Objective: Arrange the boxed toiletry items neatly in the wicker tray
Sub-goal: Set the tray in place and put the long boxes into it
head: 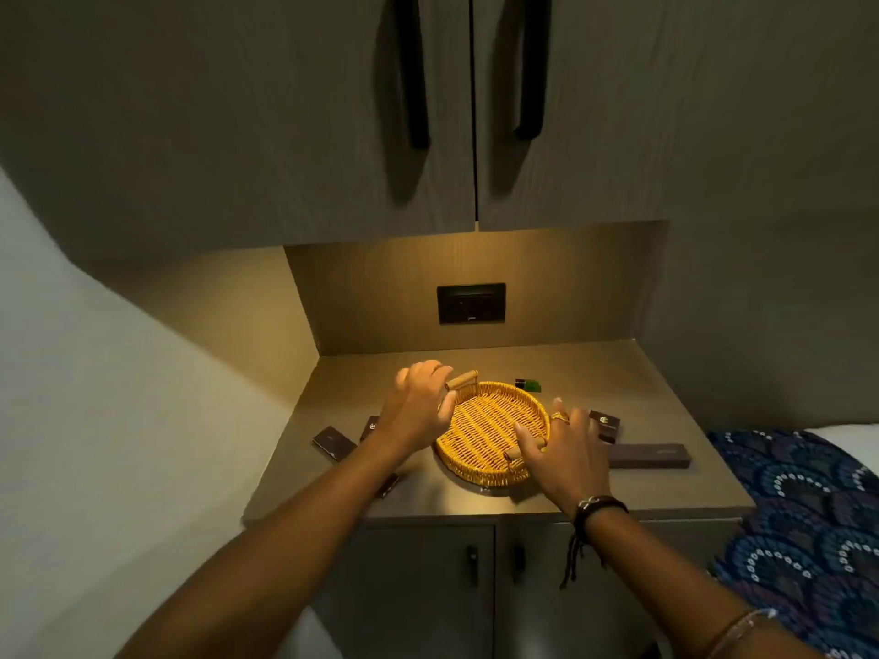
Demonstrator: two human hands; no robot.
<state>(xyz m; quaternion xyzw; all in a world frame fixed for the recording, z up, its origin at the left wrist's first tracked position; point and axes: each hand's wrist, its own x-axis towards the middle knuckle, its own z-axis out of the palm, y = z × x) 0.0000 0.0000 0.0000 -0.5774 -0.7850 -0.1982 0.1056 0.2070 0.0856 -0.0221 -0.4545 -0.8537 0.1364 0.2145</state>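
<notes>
Wicker tray [490, 432] mid-counter, empty; likely light, stiff. Left hand [421, 411], right hand [561, 449] fingers apart at wooden handles; grip there.

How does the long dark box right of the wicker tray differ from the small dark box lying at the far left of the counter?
The long box is a narrow strip, much longer than the small box, which is short and nearly square. The long box lies roughly crosswise by the right hand; the small box sits skewed at an angle, beyond the left hand. Both are dark, lie flat on the counter and remain outside the wicker tray.
</notes>
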